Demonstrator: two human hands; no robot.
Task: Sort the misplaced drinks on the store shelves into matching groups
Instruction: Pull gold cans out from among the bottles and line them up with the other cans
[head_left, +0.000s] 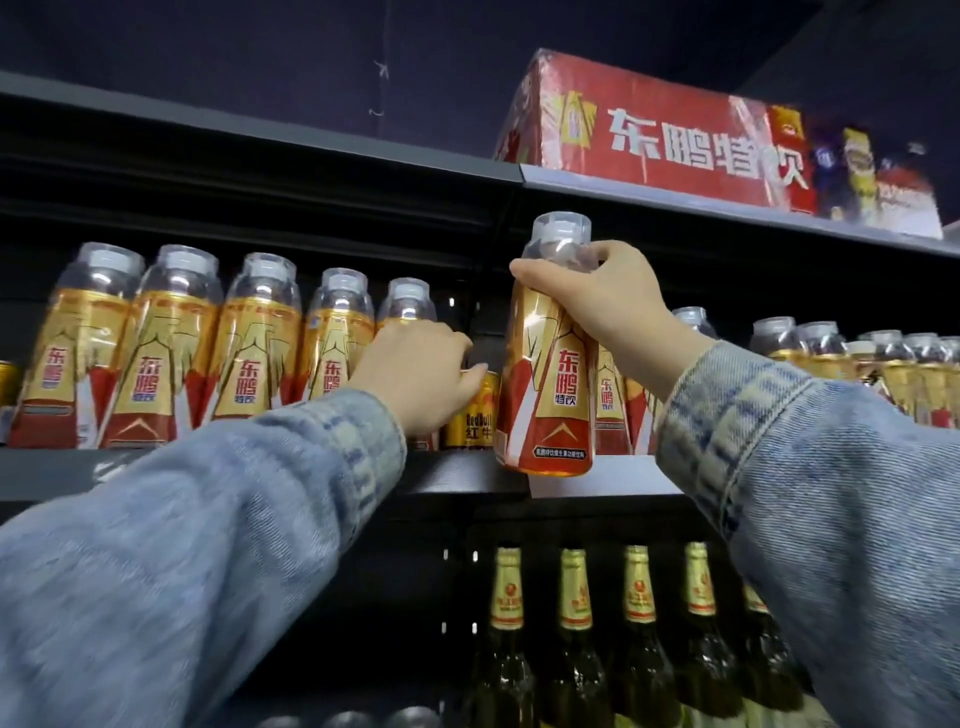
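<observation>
On the middle shelf, a gold Red Bull can is stood in a gap among gold-and-red bottles, where it does not belong. Its top is gripped by the left hand, fingers curled over the rim, presumably so that it can be lifted out. A matching bottle is held just in front of the shelf edge by the right hand, clasped round its shoulder below the cap, apparently kept ready for the place to be freed.
</observation>
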